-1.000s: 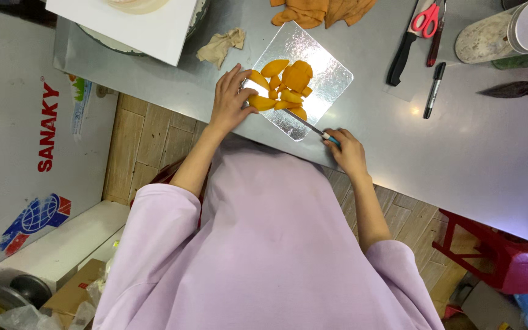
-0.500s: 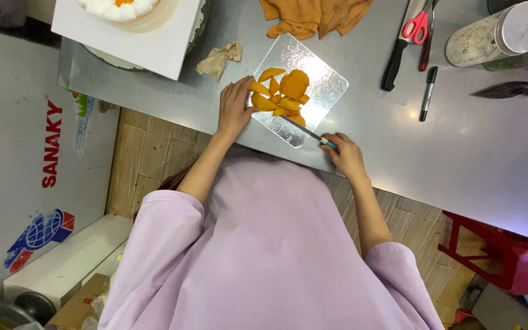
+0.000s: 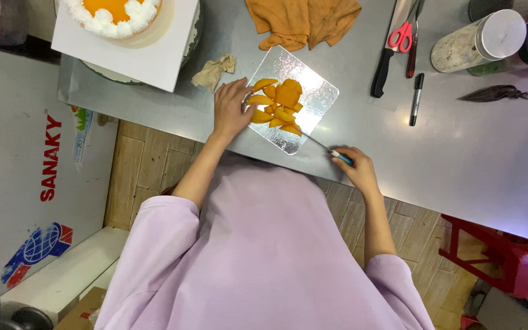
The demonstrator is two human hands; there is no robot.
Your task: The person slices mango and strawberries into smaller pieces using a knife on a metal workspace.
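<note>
Your left hand (image 3: 230,110), fingers spread open, steadied orange fruit slices (image 3: 277,107); your right hand (image 3: 357,169) gripped a knife (image 3: 328,148). Blade slipping could nick those fingers.

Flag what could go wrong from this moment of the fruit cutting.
The left hand rests its fingers on the orange fruit slices while the right hand holds a knife whose blade reaches them; a slip could nick a finger. The silver board overhangs the table edge, so pressure there might tip it.
</note>
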